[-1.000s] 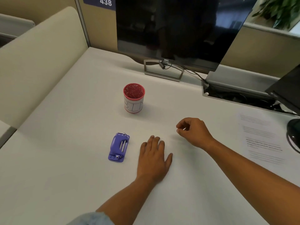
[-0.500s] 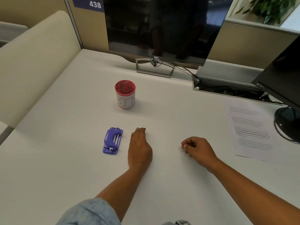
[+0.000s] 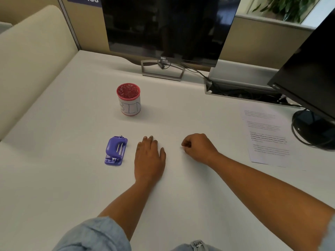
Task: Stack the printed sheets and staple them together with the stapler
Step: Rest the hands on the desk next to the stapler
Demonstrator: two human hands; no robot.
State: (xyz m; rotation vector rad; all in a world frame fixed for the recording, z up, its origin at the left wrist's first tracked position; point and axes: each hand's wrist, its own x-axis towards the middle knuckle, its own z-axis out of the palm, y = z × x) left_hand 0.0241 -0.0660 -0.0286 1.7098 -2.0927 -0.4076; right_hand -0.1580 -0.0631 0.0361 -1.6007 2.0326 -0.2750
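Observation:
A small purple stapler [image 3: 116,150] lies on the white desk [image 3: 54,160], just left of my left hand [image 3: 149,158]. That hand rests flat on the desk with straight fingers, a short gap from the stapler. My right hand [image 3: 198,148] rests on the desk further right, fingers curled under with thumb and forefinger together; I see nothing held in it. The printed sheets [image 3: 266,134] lie flat at the right, well beyond my right hand, near a monitor base.
A red-rimmed cup [image 3: 128,99] with a white label stands behind the stapler. A dark monitor [image 3: 168,24] on a stand sits at the back, with a second monitor [image 3: 311,66] and its round base [image 3: 313,133] right of the sheets. A cable tray [image 3: 241,91] runs behind.
My right hand has drawn back toward me and stays curled. My left hand's spread fingers have come together, flat beside the stapler. The stapler, cup and sheets have not moved.

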